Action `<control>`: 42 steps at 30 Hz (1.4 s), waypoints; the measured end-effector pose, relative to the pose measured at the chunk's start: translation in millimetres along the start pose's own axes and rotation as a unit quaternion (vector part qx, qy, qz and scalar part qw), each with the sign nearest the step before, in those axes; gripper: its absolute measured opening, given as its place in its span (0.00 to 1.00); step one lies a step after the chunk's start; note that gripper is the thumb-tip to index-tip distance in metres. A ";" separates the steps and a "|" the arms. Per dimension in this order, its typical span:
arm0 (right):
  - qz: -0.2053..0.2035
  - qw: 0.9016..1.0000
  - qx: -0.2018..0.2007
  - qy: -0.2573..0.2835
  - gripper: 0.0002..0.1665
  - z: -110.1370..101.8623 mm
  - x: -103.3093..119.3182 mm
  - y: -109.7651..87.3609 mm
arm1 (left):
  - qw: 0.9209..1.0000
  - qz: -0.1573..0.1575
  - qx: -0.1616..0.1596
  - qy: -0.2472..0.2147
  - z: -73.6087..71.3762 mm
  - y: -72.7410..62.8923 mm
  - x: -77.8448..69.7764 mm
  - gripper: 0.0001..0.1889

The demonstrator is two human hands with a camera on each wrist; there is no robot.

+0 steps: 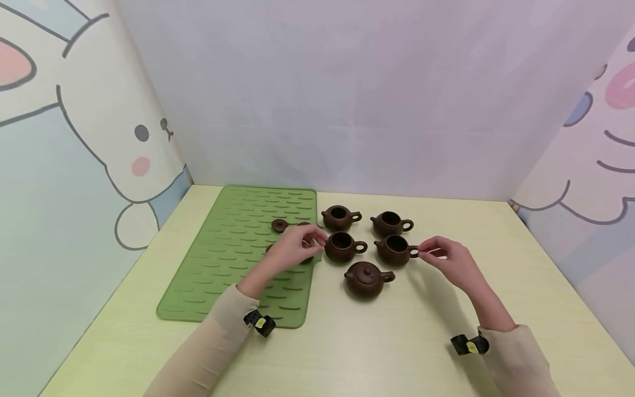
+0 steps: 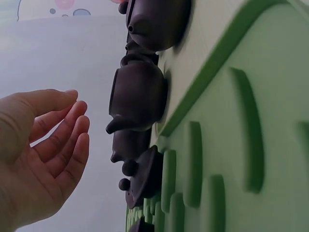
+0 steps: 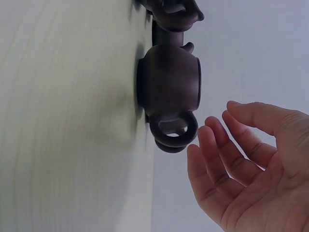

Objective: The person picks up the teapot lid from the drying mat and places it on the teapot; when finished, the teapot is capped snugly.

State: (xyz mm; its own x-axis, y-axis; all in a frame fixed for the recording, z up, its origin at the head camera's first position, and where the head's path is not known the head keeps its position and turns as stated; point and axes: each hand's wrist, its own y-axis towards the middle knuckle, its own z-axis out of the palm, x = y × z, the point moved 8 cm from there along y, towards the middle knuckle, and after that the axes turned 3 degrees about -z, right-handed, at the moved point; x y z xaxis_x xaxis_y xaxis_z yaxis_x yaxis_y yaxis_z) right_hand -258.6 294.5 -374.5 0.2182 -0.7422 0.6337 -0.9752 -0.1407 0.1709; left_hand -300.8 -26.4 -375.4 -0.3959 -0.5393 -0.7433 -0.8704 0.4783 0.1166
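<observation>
My left hand (image 1: 295, 245) hovers over the green mat's right edge with loosely bent fingers and holds nothing. Just beyond its fingertips stands a lidless dark brown teapot (image 1: 339, 253); the left wrist view shows a gap between the hand (image 2: 53, 150) and that teapot (image 2: 137, 96). My right hand (image 1: 451, 262) is beside the handle of another lidless teapot (image 1: 394, 257). In the right wrist view, this hand (image 3: 246, 169) has relaxed, empty fingers near the handle (image 3: 154, 128), apart from it. Closer to me sits a teapot with its lid on (image 1: 364, 284).
Two more lidless teapots, one at back left (image 1: 337, 221) and one at back right (image 1: 390, 225), stand behind. On the green mat (image 1: 213, 270) lies a small brown lid (image 1: 280, 225); other lids there are partly hidden by my left hand. A pale wall (image 1: 347, 110) rises behind the table.
</observation>
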 end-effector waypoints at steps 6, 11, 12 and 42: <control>0.025 1.000 -0.006 -0.002 0.12 -0.5 -11.6 0.1 | 1.000 -0.011 -0.012 -0.004 -2.5 -2.7 13.5 0.09; 0.037 0.999 -0.009 0.000 0.14 0.8 -18.1 0.4 | 1.000 -0.022 -0.017 -0.012 -3.6 -4.8 24.3 0.10; 0.037 0.999 -0.009 0.002 0.15 1.3 -18.9 0.5 | 0.999 -0.024 -0.018 -0.014 -4.2 -5.4 25.5 0.11; 0.036 0.999 0.000 0.041 0.17 18.7 -29.6 16.3 | 0.995 -0.099 -0.023 0.013 -5.1 -9.4 53.0 0.10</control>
State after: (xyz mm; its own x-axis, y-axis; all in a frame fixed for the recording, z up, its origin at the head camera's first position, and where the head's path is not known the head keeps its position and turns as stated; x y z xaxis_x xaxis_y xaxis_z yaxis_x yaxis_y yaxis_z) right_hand -281.6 301.8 -404.6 0.1503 -0.6947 0.7034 -0.9884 -0.0894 0.1230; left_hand -315.1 -63.0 -412.6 -0.2219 -0.6386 -0.7368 -0.9442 0.3293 -0.0010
